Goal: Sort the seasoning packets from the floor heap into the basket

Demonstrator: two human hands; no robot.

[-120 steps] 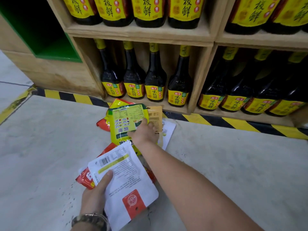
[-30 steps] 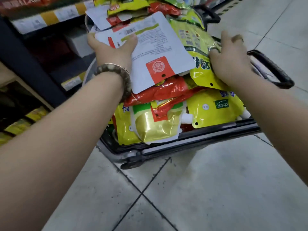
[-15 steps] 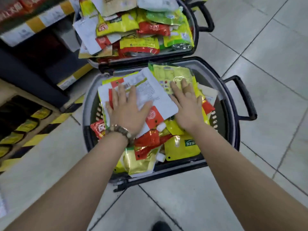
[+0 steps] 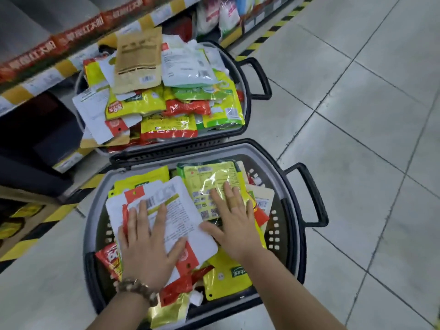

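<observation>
1. Left hand (image 4: 145,248), fingers spread flat, presses a white seasoning packet (image 4: 171,210).
2. Right hand (image 4: 232,222), also flat and open, presses a yellow-green packet (image 4: 209,179).
3. Both packets lie in the near grey basket (image 4: 291,194); a heaped second basket (image 4: 246,96) sits beyond.

Premises identified as a retail shop aisle: shelving (image 4: 47,78) with price-label strips and bagged stock (image 4: 226,15) left of and beyond the near basket (image 4: 88,220), hazard-striped tape (image 4: 269,34) at its base, second shopping basket (image 4: 248,103) directly beyond, tiled floor (image 4: 357,115) right.
</observation>
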